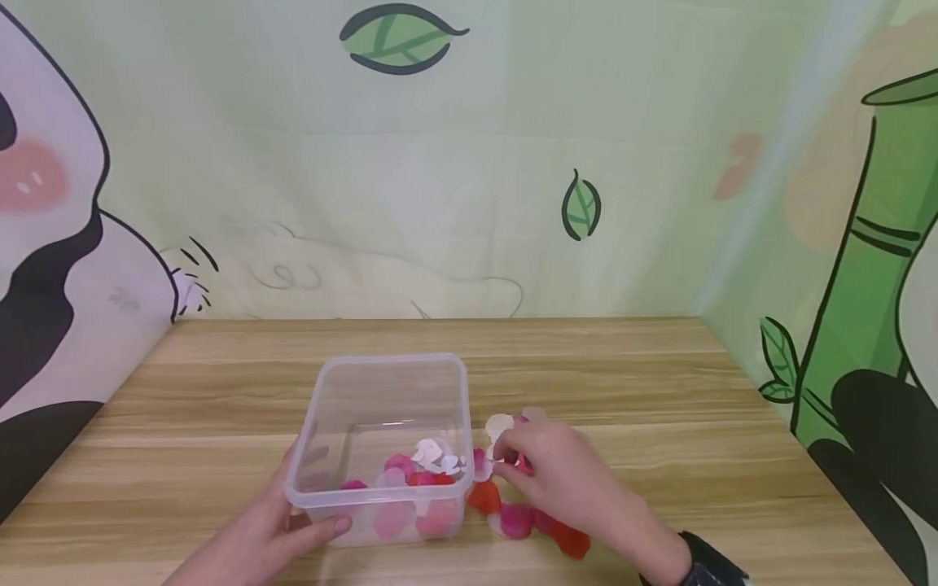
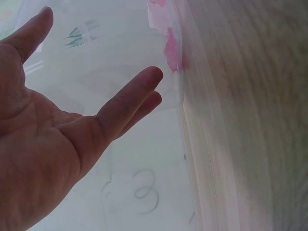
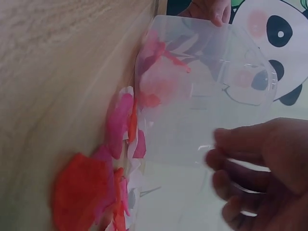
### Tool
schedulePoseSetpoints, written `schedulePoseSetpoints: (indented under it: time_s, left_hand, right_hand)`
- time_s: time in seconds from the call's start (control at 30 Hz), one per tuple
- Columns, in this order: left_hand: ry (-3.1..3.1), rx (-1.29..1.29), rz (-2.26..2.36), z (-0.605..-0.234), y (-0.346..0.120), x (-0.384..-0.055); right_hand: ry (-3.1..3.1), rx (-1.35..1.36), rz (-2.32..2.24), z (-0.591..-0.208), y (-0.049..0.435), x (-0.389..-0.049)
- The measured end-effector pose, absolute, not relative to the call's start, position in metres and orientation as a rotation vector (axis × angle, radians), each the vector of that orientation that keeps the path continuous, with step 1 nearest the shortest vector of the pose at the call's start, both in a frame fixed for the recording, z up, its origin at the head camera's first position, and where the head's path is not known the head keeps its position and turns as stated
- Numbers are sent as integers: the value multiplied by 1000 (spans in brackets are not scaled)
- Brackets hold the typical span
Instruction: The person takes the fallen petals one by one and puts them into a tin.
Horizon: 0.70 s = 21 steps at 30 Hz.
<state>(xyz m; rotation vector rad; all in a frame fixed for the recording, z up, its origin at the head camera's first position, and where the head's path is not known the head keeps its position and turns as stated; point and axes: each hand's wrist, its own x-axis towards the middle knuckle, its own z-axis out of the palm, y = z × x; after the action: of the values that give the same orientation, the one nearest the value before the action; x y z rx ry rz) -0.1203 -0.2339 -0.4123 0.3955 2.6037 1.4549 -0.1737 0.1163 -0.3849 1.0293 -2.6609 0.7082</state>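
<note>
A clear plastic box [image 1: 379, 505] stands on the table, with pink, red and white petals [image 1: 399, 464] inside. My left hand [image 1: 282, 521] rests against its near left corner, thumb on the front wall; in the left wrist view its fingers [image 2: 130, 96] lie straight and spread beside the wall. Right of the box is a loose pile of petals [image 1: 516, 521] in red, pink and white. My right hand [image 1: 560, 472] is over this pile, fingers bent loosely. The right wrist view shows the fingertips [image 3: 222, 137] off the table, with no petal visible between them.
The wooden table [image 1: 623, 358] reaches back to a printed cloth wall [image 1: 469, 203] with pandas, leaves and bamboo. Another cloth side [image 1: 843, 285] borders the table on the right. A dark band [image 1: 707, 561] is round my right wrist.
</note>
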Motion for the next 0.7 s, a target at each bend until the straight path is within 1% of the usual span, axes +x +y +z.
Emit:
schedulePoseSetpoints:
  time_s: [0.13,0.3,0.7]
  left_hand:
    - [2604,396,1451,-412,-234,-120]
    - [2623,416,1454,-412,-233,-119]
    - [2634,435,1462,-414,-233,-119]
  right_hand:
    - [-2907,1032,549,-389,120,-174]
    - [-3064,1063,448,-396,124,-172]
    - [-3059,1123,372,-406,123,-171]
